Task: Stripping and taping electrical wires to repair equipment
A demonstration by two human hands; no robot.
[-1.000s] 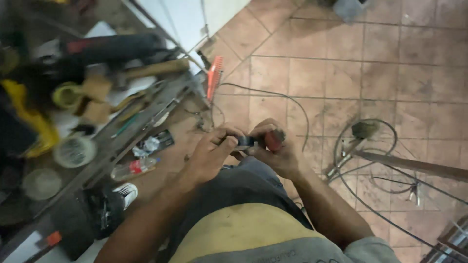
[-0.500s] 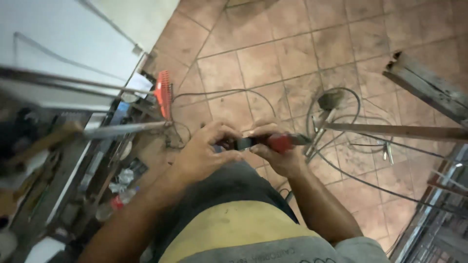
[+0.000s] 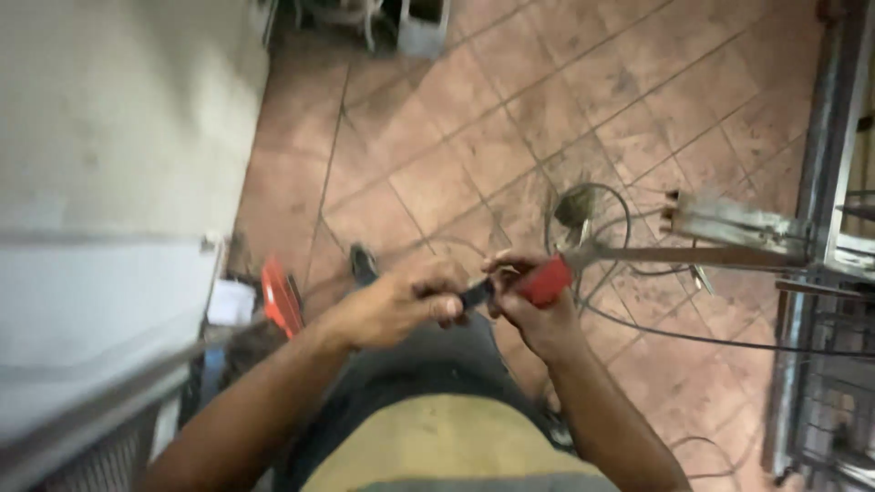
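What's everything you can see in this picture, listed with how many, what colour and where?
Hand tool with a red handle: one, red and dark, held between both hands at centre.
Metal bars: a few, grey, reaching in from the right at mid-height.
Cables: several, black, looped on the floor right of the hands.
Red tool: one, red, on the floor left of the hands.
Metal frame: one, grey, along the right edge.
Tiled floor: one, reddish brown, across the top and centre.
Pale surface: one, whitish, on the left; too blurred to tell what it is.
Left hand: one, gripping the dark end of the tool.
Right hand: one, gripping the red handle.
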